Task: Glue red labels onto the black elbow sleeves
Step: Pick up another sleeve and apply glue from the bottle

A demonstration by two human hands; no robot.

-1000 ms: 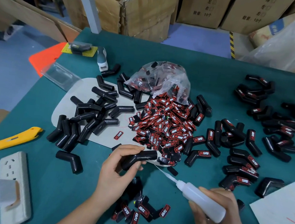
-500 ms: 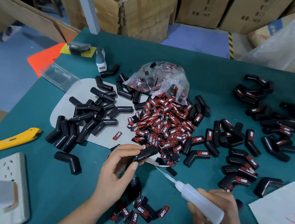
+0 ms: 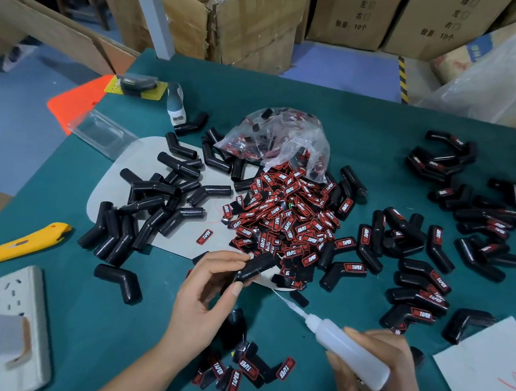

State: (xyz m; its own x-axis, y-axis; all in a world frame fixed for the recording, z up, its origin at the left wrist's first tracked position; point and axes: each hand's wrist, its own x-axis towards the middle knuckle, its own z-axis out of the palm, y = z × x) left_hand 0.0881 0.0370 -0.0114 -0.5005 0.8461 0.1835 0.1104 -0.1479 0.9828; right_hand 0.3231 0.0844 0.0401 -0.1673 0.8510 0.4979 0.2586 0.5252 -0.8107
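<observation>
My left hand (image 3: 206, 289) pinches a black elbow sleeve (image 3: 256, 266) between thumb and fingers, just above the table's near middle. My right hand (image 3: 379, 385) grips a translucent glue bottle (image 3: 348, 351); its thin nozzle points up-left toward the held sleeve, and I cannot tell whether it touches. A heap of red labels (image 3: 282, 221) spills from a clear plastic bag (image 3: 276, 139) in the centre. Plain black sleeves (image 3: 158, 202) lie on a grey mat at the left. Sleeves bearing red labels (image 3: 418, 280) are spread to the right.
A yellow utility knife (image 3: 20, 244) and a white power strip (image 3: 23, 325) with a charger sit at the near left. Several loose labels (image 3: 244, 372) lie between my arms. White paper (image 3: 493, 383) is at the near right. Cardboard boxes (image 3: 256, 16) stand beyond the green table (image 3: 371, 134).
My left hand has turned the sleeve and shifted it slightly up and right. The glue bottle stays in my right hand, nearly unmoved.
</observation>
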